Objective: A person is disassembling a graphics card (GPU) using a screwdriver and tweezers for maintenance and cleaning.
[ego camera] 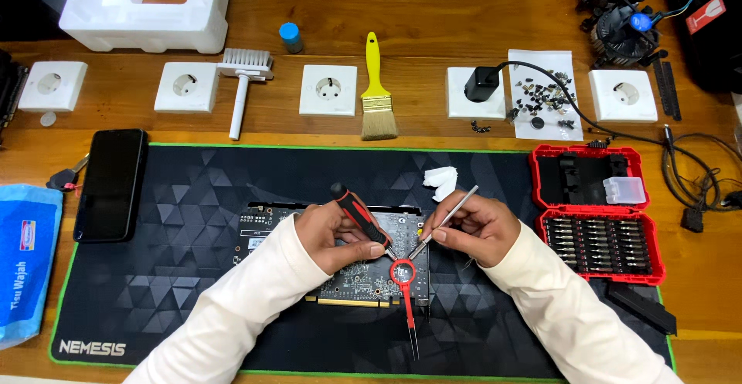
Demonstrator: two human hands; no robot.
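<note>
On the wooden table (479,28) lies a dark desk mat (193,276) with a green edge, and near its middle rests a bare circuit board (363,276), component side up, with a gold connector strip along its near edge. No cooler or cover shows on the board, so it looks already stripped down; work on one spot at its right side appears still in hand, and I cannot tell whether a screw sits there.

Right of the mat an open red bit case (599,225) shows rows of bits, one slot area holding a small clear box. Left of the board lies a black phone (112,183). Beyond the mat, a paper sheet (541,121) carries a scatter of small dark screws, which suggests much has been removed.

The left hand (332,233) is closed around a red-and-black screwdriver (359,214), its tip down on the board's right part. The right hand (475,225) pinches metal tweezers (444,222), points meeting the same spot. Just below that spot a red ring-handled tool (403,276) lies across the board's edge. A white wad (442,181) sits just behind the hands.
</note>
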